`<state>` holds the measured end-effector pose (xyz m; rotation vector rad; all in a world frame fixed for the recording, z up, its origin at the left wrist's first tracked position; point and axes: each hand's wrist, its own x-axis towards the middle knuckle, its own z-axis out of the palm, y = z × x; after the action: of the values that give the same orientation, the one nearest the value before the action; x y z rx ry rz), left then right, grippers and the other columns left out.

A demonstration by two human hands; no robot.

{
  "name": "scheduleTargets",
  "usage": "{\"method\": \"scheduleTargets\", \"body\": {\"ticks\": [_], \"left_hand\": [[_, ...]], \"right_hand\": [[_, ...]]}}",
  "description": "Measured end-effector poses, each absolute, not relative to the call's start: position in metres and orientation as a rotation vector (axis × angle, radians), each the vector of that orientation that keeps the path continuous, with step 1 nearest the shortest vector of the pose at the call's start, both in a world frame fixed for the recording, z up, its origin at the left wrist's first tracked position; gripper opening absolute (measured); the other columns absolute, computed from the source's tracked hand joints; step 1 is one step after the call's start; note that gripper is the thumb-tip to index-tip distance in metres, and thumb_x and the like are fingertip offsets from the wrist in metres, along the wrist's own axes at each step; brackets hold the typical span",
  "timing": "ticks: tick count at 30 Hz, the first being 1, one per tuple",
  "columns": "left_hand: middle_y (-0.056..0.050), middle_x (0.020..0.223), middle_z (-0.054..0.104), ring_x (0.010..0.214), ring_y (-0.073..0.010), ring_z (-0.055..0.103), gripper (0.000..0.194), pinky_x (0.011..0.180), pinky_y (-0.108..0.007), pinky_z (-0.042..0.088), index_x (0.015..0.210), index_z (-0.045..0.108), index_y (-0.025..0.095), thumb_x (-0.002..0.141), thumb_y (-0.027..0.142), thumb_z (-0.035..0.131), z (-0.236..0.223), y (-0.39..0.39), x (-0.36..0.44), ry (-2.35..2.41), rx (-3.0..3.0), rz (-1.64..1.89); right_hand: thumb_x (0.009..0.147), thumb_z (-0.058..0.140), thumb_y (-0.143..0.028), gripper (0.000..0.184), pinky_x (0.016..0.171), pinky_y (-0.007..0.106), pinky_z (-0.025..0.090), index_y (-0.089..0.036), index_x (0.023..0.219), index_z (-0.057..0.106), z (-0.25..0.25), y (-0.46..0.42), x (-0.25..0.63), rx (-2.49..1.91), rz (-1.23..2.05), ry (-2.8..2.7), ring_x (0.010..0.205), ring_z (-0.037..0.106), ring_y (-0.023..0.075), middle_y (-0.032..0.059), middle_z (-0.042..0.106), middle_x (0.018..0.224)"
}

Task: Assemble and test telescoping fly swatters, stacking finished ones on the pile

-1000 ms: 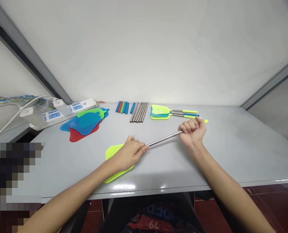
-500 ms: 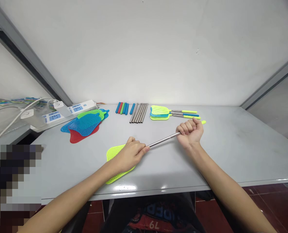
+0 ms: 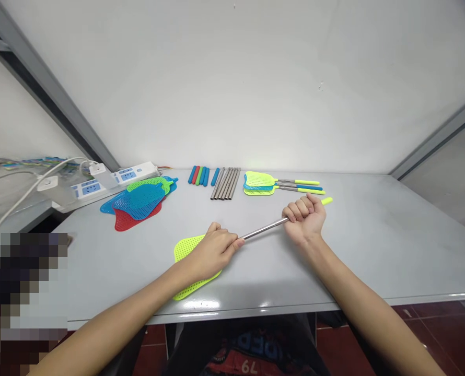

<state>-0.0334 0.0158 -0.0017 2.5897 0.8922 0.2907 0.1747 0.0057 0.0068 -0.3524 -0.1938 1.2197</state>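
Observation:
A yellow-green fly swatter (image 3: 264, 228) with a metal rod lies slanted between my two hands. My left hand (image 3: 217, 250) is closed around the rod close to the perforated head, covering part of it. Farther right, my right hand (image 3: 305, 219) wraps the rod near the handle, and the yellow-green handle tip sticks out past the fingers. Behind the hands sit several metal rods (image 3: 225, 184) in a row, with blue, red and green handle grips (image 3: 198, 176) left of them. Swatters with rods and handles (image 3: 283, 184) lie stacked at the back right.
On the left is a pile of loose blue, green and red swatter heads (image 3: 138, 203). A white power strip (image 3: 115, 180) with plugs and cables stands behind it. The grey table (image 3: 373, 245) ends at a wall at the back.
My right hand has slid slightly left and down along the rod, so more of the yellow-green handle tip shows. My left hand keeps its grip near the head.

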Motion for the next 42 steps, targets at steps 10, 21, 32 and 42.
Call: {"method": "scheduleTargets", "body": {"ticks": [10,21,32,42], "left_hand": [[0.002,0.053,0.043,0.056,-0.0113,0.037,0.038,0.070,-0.031,0.028,0.055,0.032,0.017,0.087,0.035,0.020,-0.003,0.014,-0.029,0.891,2.596,0.301],[0.002,0.053,0.045,0.056,-0.0117,0.038,0.038,0.070,-0.032,0.029,0.055,0.036,0.017,0.086,0.034,0.022,-0.004,0.012,-0.028,0.894,2.593,0.325],[0.002,0.051,0.043,0.057,-0.0125,0.038,0.038,0.070,-0.032,0.029,0.054,0.035,0.017,0.086,0.034,0.022,-0.003,0.012,-0.024,0.907,2.580,0.334],[0.002,0.051,0.043,0.055,-0.0118,0.039,0.038,0.070,-0.032,0.028,0.055,0.036,0.017,0.086,0.033,0.022,-0.004,0.012,-0.020,0.913,2.611,0.326]], "right_hand": [[0.070,0.046,-0.019,0.041,0.028,0.019,0.018,-0.018,0.050,0.010,0.004,0.005,0.172,-0.387,1.207,-0.208,0.031,0.010,0.0066,-0.0087,0.007,0.037],[0.071,0.044,-0.023,0.040,0.028,0.019,0.018,-0.018,0.049,0.011,-0.002,0.005,0.163,-0.416,1.217,-0.225,0.031,0.011,0.0063,-0.0090,0.010,0.035],[0.071,0.044,-0.024,0.039,0.028,0.019,0.018,-0.018,0.049,0.012,-0.002,0.004,0.159,-0.443,1.217,-0.209,0.030,0.012,0.0060,-0.0091,0.011,0.035],[0.070,0.044,-0.023,0.039,0.028,0.019,0.017,-0.018,0.049,0.012,-0.002,0.004,0.159,-0.447,1.219,-0.158,0.031,0.011,0.0063,-0.0089,0.010,0.035]]}}
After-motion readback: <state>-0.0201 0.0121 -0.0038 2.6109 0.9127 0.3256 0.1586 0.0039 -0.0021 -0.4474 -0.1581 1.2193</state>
